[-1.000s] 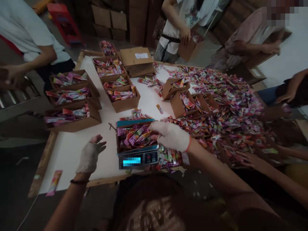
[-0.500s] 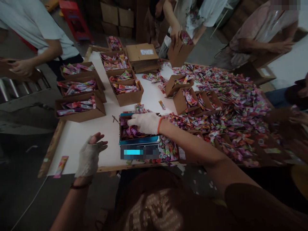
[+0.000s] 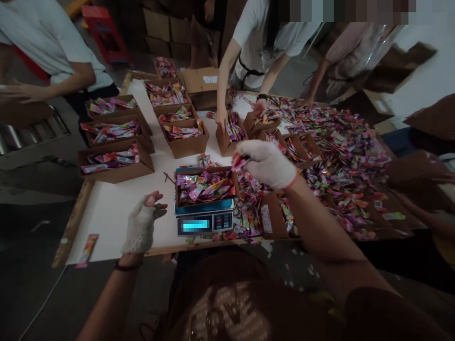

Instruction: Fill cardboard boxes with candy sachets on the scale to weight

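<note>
A brown cardboard box [image 3: 206,186] full of colourful candy packets sits on a blue scale [image 3: 204,221] with a lit display at the table's near edge. My right hand [image 3: 267,164], in a white glove, hovers just right of the box and pinches a pink packet [image 3: 239,163] at its fingertips. My left hand [image 3: 144,222], wrapped in white cloth with bare fingers, hangs over the white table [image 3: 117,213] to the left of the scale, fingers apart and empty.
Several filled boxes [image 3: 115,161] stand at the left and rear. A big heap of loose packets [image 3: 348,161] covers the table's right half. A person across the table [image 3: 256,52] reaches into small boxes [image 3: 229,135]. Another person [image 3: 53,52] stands at the left. A packet [image 3: 86,250] lies at the near-left edge.
My right hand has lifted out of the box on the scale and moved right, now pinching a pink packet. The person opposite has leaned in over the small boxes. My left hand barely moved.
</note>
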`<act>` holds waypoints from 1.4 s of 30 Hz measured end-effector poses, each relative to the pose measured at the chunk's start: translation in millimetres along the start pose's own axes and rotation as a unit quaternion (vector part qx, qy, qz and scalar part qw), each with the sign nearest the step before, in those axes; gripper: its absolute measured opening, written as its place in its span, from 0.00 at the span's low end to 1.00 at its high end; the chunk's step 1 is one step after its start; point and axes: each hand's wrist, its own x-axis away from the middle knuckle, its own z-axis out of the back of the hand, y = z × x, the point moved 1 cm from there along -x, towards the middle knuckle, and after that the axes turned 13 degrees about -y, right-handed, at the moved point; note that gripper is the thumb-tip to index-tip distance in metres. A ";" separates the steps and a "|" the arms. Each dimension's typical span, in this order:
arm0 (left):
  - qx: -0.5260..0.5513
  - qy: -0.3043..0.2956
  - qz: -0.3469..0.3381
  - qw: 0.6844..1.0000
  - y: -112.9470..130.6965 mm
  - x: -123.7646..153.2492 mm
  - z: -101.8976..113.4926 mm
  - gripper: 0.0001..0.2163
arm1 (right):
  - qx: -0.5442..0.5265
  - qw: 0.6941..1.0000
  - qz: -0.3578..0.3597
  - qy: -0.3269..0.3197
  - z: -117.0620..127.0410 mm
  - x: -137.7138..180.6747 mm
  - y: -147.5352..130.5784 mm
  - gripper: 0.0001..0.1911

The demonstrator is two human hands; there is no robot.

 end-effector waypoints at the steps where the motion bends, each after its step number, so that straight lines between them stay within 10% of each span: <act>1: 0.000 0.002 -0.002 1.000 1.1 -1.2 -0.1 0.31 | 0.032 0.998 -0.047 0.020 10.5 9.7 3.4 0.18; 5: -0.007 0.008 -0.011 1.000 8.7 -9.0 -1.2 0.24 | 0.131 0.976 -0.171 0.015 14.1 19.2 1.7 0.25; 13: -0.037 -0.040 -0.096 0.994 46.4 -25.8 -24.2 0.25 | 0.217 0.923 -0.130 -0.290 -69.8 -41.6 -41.7 0.24; 22: -0.085 -0.033 -0.066 0.994 32.0 -23.1 -10.5 0.25 | 0.246 0.897 -0.290 -0.224 22.8 22.9 -24.7 0.22; 27: -0.074 -0.023 -0.040 0.996 26.6 -21.6 -11.8 0.21 | 0.167 0.947 -0.142 -0.236 -23.6 -15.5 -38.0 0.25; 32: -0.083 -0.027 -0.044 0.995 31.8 -19.3 -16.3 0.21 | 0.180 0.934 -0.068 -0.302 -88.2 -71.5 -55.2 0.27; 42: -0.082 -0.015 -0.015 0.996 21.6 -23.3 -22.0 0.22 | 0.163 0.950 -0.053 -0.261 -56.5 -48.4 -39.3 0.24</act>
